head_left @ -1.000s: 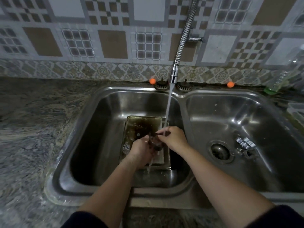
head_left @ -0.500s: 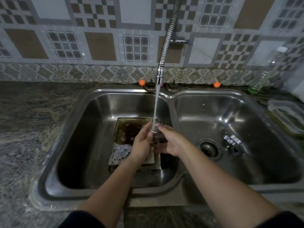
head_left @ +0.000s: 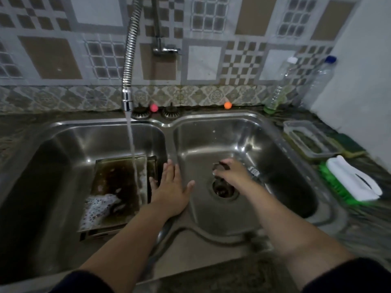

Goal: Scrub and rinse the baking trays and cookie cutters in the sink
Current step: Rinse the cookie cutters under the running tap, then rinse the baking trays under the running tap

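Baking tray (head_left: pixel 118 187) in the left basin looks grimy, suds at its near corner, tap water (head_left: pixel 131 142) hitting it. My left hand (head_left: pixel 171 190) is flat and empty over the divider. My right hand (head_left: pixel 231 172) pinches a small dark cookie cutter (head_left: pixel 220 166) above the right basin's drain (head_left: pixel 223 188).

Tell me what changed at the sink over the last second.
The right hand carried the small dark cookie cutter out of the water stream and across into the right basin, above the drain. The left hand let go and now lies open over the divider. Water still pours onto the dirty baking tray in the left basin.
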The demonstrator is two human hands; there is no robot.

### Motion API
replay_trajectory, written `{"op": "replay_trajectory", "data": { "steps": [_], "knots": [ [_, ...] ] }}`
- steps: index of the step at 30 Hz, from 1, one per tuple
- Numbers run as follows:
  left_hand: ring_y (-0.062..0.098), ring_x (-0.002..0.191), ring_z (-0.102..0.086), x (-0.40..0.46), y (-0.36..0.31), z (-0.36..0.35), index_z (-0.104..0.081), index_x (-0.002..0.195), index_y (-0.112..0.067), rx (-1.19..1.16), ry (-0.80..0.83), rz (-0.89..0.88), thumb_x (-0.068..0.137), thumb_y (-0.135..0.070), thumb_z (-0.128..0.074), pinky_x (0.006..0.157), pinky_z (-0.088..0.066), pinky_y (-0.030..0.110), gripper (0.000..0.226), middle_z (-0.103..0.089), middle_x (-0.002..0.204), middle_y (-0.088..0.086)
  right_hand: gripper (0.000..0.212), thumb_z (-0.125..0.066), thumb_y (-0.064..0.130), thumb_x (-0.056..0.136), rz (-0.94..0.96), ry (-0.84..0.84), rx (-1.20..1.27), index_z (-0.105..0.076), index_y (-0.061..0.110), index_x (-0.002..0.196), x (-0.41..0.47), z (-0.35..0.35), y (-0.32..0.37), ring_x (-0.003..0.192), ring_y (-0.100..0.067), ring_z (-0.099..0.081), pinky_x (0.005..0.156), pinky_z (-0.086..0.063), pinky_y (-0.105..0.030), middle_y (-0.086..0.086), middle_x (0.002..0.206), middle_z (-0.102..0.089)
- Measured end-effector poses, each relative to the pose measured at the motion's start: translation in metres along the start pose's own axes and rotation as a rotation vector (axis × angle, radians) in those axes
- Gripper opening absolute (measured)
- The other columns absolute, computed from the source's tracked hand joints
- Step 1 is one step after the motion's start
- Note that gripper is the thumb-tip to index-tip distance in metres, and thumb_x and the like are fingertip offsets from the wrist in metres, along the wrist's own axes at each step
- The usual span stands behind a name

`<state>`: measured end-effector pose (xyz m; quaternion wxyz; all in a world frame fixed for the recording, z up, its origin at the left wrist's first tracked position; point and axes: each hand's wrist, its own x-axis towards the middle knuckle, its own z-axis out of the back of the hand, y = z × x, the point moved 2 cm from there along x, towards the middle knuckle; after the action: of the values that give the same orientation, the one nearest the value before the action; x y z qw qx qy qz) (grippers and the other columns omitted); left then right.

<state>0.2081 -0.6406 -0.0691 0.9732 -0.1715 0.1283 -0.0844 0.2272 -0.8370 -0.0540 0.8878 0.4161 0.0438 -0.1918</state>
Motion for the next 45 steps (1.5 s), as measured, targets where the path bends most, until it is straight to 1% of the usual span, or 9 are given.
{"op": "replay_trajectory", "data": {
  "steps": [6, 13, 18, 22, 27, 33, 37, 40, 45],
  "knots": [
    [0.018, 0.145, 0.021, 0.007, -0.011, -0.012, 0.014, 0.150, -0.011, 0.166, -0.139, 0.078, 0.087, -0.072, -0.011, 0.118, 0.006, 0.052, 0.091, 0.022, 0.157, 0.004, 0.046, -0.070, 0.029, 0.080, -0.198, 0.000, -0.391, -0.059, 0.021, 0.124, 0.036, 0.047, -0.083, 0.120, -0.028, -0.054, 0.100, -0.042, -0.031, -0.007, 0.130, -0.058],
    [0.016, 0.145, 0.020, 0.009, -0.012, -0.012, 0.012, 0.151, -0.013, 0.204, -0.164, 0.087, 0.087, -0.071, -0.013, 0.115, 0.008, 0.048, 0.090, 0.021, 0.158, 0.002, 0.054, -0.061, 0.046, 0.075, -0.281, -0.007, -0.463, -0.060, 0.021, 0.123, 0.075, 0.045, -0.136, 0.116, -0.034, -0.053, 0.094, -0.045, -0.039, -0.012, 0.128, -0.057],
    [0.016, 0.146, 0.016, 0.007, -0.013, -0.011, 0.007, 0.152, -0.013, 0.178, -0.188, 0.087, 0.089, -0.068, -0.018, 0.117, 0.005, 0.049, 0.088, 0.017, 0.159, 0.003, 0.050, -0.072, 0.031, 0.075, -0.282, -0.014, -0.479, -0.060, 0.020, 0.122, 0.072, 0.051, -0.131, 0.118, -0.032, -0.053, 0.094, -0.045, -0.036, -0.010, 0.129, -0.056],
    [0.017, 0.145, 0.019, 0.006, -0.014, -0.009, 0.009, 0.152, -0.013, 0.193, -0.149, 0.081, 0.091, -0.066, -0.017, 0.116, 0.008, 0.048, 0.085, 0.020, 0.158, 0.004, 0.042, -0.067, 0.026, 0.077, -0.201, -0.017, -0.465, -0.059, 0.027, 0.119, 0.060, 0.046, -0.108, 0.118, -0.033, -0.051, 0.094, -0.047, -0.037, -0.011, 0.130, -0.053],
    [0.016, 0.145, 0.020, 0.003, -0.009, -0.010, 0.008, 0.152, -0.014, 0.149, -0.127, 0.041, 0.093, -0.062, -0.019, 0.115, 0.013, 0.045, 0.081, 0.020, 0.158, 0.003, 0.040, -0.064, 0.026, 0.085, 0.089, 0.024, -0.428, -0.059, 0.024, 0.125, 0.020, 0.017, -0.045, 0.121, -0.025, -0.052, 0.099, -0.042, -0.031, -0.006, 0.130, -0.058],
    [0.013, 0.147, 0.009, -0.010, 0.025, 0.001, 0.000, 0.153, -0.024, 0.057, -0.070, -0.047, 0.100, -0.051, -0.015, 0.119, 0.001, 0.044, 0.062, 0.009, 0.161, -0.003, 0.028, -0.059, 0.024, 0.090, 0.359, 0.073, -0.303, -0.062, 0.023, 0.118, -0.041, -0.038, 0.052, 0.117, -0.022, -0.053, 0.097, -0.040, -0.028, -0.002, 0.126, -0.057],
    [0.019, 0.148, 0.004, -0.028, 0.086, 0.005, 0.000, 0.153, -0.022, -0.005, 0.052, 0.141, 0.100, -0.051, -0.017, 0.119, -0.005, 0.048, 0.063, 0.008, 0.161, 0.000, 0.025, -0.056, 0.017, 0.091, 0.475, 0.141, -0.172, -0.066, 0.019, 0.115, -0.085, -0.094, 0.087, 0.111, -0.020, -0.055, 0.095, -0.041, -0.026, -0.002, 0.121, -0.054],
    [0.020, 0.148, 0.006, -0.041, 0.139, 0.006, -0.004, 0.153, -0.024, 0.026, 0.119, 0.268, 0.100, -0.051, -0.021, 0.118, -0.005, 0.051, 0.063, 0.011, 0.160, 0.001, 0.031, -0.053, 0.019, 0.095, 0.473, 0.299, -0.187, -0.060, 0.022, 0.125, -0.112, -0.141, 0.092, 0.119, -0.018, -0.050, 0.098, -0.042, -0.026, -0.001, 0.131, -0.049],
    [0.022, 0.147, 0.009, -0.045, 0.195, 0.010, -0.007, 0.153, -0.029, -0.088, 0.121, 0.390, 0.098, -0.050, -0.031, 0.117, -0.003, 0.053, 0.063, 0.010, 0.160, 0.002, 0.066, -0.050, 0.020, 0.096, 0.210, 0.552, -0.414, -0.016, 0.023, 0.153, -0.102, -0.202, 0.089, 0.146, -0.028, -0.010, 0.116, -0.022, -0.036, -0.005, 0.160, -0.007]
  ]
}}
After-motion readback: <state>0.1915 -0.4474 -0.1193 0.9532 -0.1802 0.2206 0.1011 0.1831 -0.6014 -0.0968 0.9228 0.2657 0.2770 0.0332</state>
